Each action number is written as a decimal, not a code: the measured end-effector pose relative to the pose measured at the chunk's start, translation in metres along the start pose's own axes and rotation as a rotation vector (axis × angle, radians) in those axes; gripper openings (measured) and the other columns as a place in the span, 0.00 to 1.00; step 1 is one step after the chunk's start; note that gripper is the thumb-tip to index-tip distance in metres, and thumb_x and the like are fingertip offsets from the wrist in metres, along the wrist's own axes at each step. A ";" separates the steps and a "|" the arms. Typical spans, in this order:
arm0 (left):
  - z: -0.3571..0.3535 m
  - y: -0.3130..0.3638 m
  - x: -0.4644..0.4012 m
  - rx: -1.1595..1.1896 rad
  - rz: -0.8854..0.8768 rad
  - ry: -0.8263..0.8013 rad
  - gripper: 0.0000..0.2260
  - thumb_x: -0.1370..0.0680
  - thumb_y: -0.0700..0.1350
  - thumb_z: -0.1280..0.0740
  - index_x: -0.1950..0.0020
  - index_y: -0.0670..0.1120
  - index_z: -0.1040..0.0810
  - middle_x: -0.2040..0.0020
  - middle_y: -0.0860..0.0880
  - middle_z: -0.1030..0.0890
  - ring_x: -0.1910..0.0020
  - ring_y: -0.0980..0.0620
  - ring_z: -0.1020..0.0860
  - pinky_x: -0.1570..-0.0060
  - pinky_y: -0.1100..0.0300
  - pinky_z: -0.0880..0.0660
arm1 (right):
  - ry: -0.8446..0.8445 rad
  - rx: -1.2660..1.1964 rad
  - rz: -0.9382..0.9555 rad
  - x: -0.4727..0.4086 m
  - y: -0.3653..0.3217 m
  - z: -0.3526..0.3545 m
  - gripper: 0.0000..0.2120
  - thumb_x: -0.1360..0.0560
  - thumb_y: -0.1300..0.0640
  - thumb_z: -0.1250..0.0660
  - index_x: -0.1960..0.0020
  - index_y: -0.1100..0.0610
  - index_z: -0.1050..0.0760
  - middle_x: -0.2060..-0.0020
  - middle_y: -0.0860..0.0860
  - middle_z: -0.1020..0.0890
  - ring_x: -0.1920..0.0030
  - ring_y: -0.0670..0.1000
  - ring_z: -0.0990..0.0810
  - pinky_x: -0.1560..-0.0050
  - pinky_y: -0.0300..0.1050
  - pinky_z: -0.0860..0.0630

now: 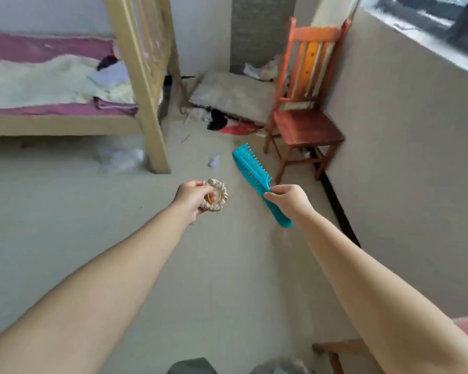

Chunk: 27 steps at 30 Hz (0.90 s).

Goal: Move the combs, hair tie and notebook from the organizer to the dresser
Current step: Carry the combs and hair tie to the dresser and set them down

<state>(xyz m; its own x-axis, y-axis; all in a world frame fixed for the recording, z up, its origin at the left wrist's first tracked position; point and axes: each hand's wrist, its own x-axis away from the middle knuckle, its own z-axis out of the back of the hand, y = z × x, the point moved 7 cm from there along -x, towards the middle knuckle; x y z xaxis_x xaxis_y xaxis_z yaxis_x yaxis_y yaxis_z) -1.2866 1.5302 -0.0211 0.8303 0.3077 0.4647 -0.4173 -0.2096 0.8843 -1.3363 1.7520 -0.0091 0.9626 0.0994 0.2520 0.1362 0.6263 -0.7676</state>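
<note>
My left hand (191, 199) pinches a beige ruffled hair tie (219, 195), held out in front of me above the floor; a thin yellow-green band shows inside its ring. My right hand (287, 198) grips a teal comb (254, 171) by its handle, teeth end pointing up and to the left. Both arms stretch forward at about the same height, the hands apart. No organizer, dresser or notebook is in view.
A wooden bunk bed (143, 103) with pink bedding stands at the left. A red-brown wooden chair (305, 114) stands against the right wall below a window. Clothes and a grey cushion (233, 95) lie in the far corner. Scraps litter the pale floor.
</note>
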 end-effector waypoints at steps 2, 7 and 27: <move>0.084 0.006 -0.006 0.028 0.001 0.117 0.09 0.26 0.33 0.38 0.62 0.45 0.30 0.69 0.46 0.27 0.81 0.59 0.28 0.74 0.64 0.26 | -0.099 -0.001 0.032 -0.012 -0.050 -0.075 0.06 0.30 0.57 0.32 0.61 0.58 0.18 0.67 0.51 0.19 0.69 0.48 0.25 0.70 0.39 0.32; 0.272 0.012 -0.006 0.142 0.014 0.377 0.08 0.27 0.33 0.37 0.61 0.45 0.29 0.68 0.46 0.26 0.74 0.54 0.27 0.77 0.68 0.27 | -0.363 0.065 0.155 -0.023 -0.172 -0.243 0.09 0.30 0.58 0.34 0.58 0.62 0.18 0.63 0.55 0.16 0.65 0.51 0.23 0.63 0.42 0.31; 0.867 0.020 -0.013 0.566 0.066 1.191 0.09 0.28 0.38 0.35 0.68 0.47 0.27 0.77 0.51 0.21 0.73 0.53 0.22 0.67 0.63 0.30 | -1.062 0.393 0.676 -0.026 -0.609 -0.829 0.09 0.28 0.56 0.36 0.54 0.57 0.18 0.63 0.49 0.19 0.67 0.47 0.26 0.66 0.39 0.33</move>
<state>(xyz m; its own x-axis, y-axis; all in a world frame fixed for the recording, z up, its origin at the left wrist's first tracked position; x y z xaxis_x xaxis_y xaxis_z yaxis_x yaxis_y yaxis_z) -0.9856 0.7174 -0.0486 -0.1377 0.8437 0.5188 0.0081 -0.5228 0.8524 -1.2500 0.7274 -0.0364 0.1377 0.9212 0.3640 -0.5464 0.3771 -0.7478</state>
